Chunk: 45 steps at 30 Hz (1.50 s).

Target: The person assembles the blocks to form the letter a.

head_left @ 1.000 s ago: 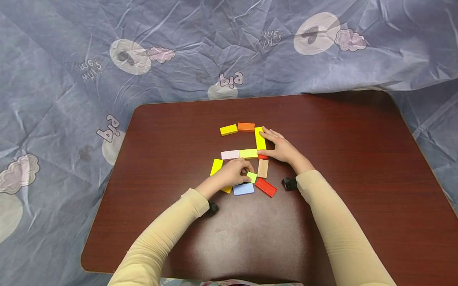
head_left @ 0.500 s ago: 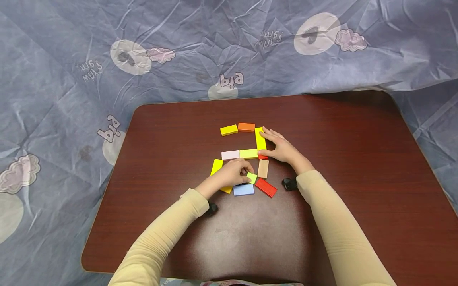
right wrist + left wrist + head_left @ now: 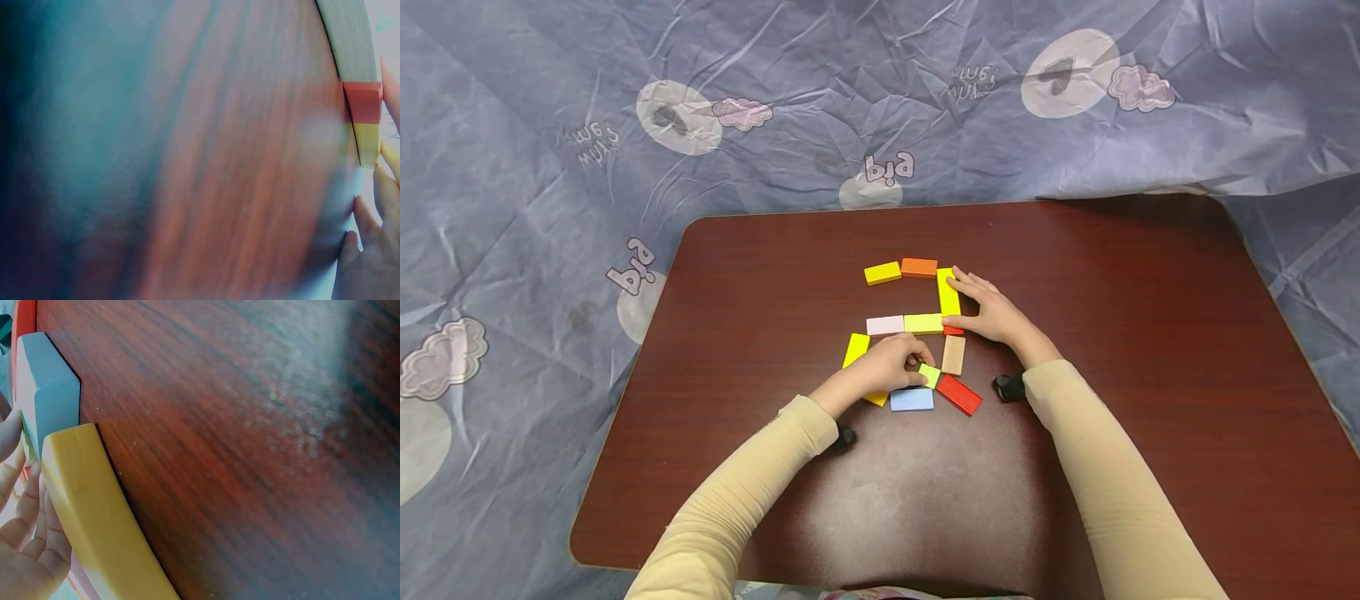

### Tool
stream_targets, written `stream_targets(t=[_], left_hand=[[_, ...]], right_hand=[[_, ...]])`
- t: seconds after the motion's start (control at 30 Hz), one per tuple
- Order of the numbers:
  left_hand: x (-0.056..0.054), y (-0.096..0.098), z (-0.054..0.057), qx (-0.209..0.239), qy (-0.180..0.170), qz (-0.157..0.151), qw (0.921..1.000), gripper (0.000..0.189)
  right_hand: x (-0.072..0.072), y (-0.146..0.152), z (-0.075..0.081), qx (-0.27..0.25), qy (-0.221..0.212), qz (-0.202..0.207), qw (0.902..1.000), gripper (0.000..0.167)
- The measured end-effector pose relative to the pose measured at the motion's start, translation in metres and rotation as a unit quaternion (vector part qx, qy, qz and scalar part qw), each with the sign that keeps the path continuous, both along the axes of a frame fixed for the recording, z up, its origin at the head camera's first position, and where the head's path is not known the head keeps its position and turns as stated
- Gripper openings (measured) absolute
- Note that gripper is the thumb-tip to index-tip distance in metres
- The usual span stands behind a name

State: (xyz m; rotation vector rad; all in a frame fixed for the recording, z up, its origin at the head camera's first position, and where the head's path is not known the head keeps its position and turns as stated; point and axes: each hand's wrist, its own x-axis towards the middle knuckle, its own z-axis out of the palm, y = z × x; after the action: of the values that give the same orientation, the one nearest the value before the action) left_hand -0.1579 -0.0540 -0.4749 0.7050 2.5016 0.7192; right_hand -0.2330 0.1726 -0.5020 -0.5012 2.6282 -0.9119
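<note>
In the head view my left hand (image 3: 886, 365) pinches a small lime-green block (image 3: 930, 377) between thumb and fingers, inside a ring of wooden blocks. My right hand (image 3: 995, 314) rests its spread fingers on the upright yellow block (image 3: 949, 292), with the thumb near a small red block (image 3: 953, 329) that is partly covered. A tan block (image 3: 953, 356), a long red block (image 3: 958, 395) and a blue block (image 3: 912, 400) lie around the lime-green one. The left wrist view shows fingers behind the blue block (image 3: 56, 387) and a golden-yellow block (image 3: 106, 512).
Farther off lie an orange block (image 3: 919, 267) and a yellow block (image 3: 882, 272). A pink block (image 3: 885, 325) and a pale yellow block (image 3: 922, 323) make a row in the middle. The brown table (image 3: 1112, 333) ends at a patterned grey-blue cloth (image 3: 805, 108).
</note>
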Motion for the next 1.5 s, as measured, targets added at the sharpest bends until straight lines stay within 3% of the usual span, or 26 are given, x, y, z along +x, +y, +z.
stream_targets(t=[0.43, 0.6, 0.7, 0.77, 0.9, 1.0, 1.13, 1.27, 1.5], left_hand=[[-0.001, 0.0, -0.003, -0.004, -0.012, -0.001, 0.9999, 0.02], [-0.001, 0.004, -0.004, -0.001, 0.003, 0.004, 1.0, 0.019], [-0.002, 0.01, -0.002, 0.001, 0.017, 0.03, 0.9994, 0.017], [-0.002, 0.016, 0.0, -0.004, 0.021, 0.062, 0.9978, 0.017], [-0.003, 0.028, 0.003, -0.029, 0.009, 0.134, 0.9906, 0.023], [-0.004, 0.035, 0.003, -0.048, -0.003, 0.166, 0.9849, 0.028], [-0.008, 0.042, 0.003, -0.074, -0.015, 0.18, 0.9808, 0.032], [-0.01, 0.044, 0.003, -0.088, -0.028, 0.175, 0.9803, 0.033], [-0.01, 0.044, 0.003, -0.091, -0.019, 0.177, 0.9799, 0.032]], right_hand=[[0.0, 0.001, -0.002, -0.001, 0.0, 0.002, 1.0, 0.083], [0.0, 0.001, -0.003, -0.017, 0.011, 0.005, 0.9998, 0.086], [0.0, 0.002, -0.004, -0.024, 0.015, 0.005, 0.9996, 0.086], [-0.001, 0.002, -0.005, -0.023, 0.015, 0.004, 0.9996, 0.085], [-0.001, 0.002, -0.005, -0.014, 0.011, 0.002, 0.9998, 0.082], [-0.001, 0.002, -0.005, -0.006, 0.008, 0.003, 0.9999, 0.082], [-0.001, 0.002, -0.005, -0.003, 0.007, 0.007, 0.9999, 0.082], [-0.001, 0.001, -0.004, -0.005, 0.005, 0.008, 0.9999, 0.083], [-0.003, 0.001, -0.004, -0.004, 0.006, 0.008, 0.9999, 0.083]])
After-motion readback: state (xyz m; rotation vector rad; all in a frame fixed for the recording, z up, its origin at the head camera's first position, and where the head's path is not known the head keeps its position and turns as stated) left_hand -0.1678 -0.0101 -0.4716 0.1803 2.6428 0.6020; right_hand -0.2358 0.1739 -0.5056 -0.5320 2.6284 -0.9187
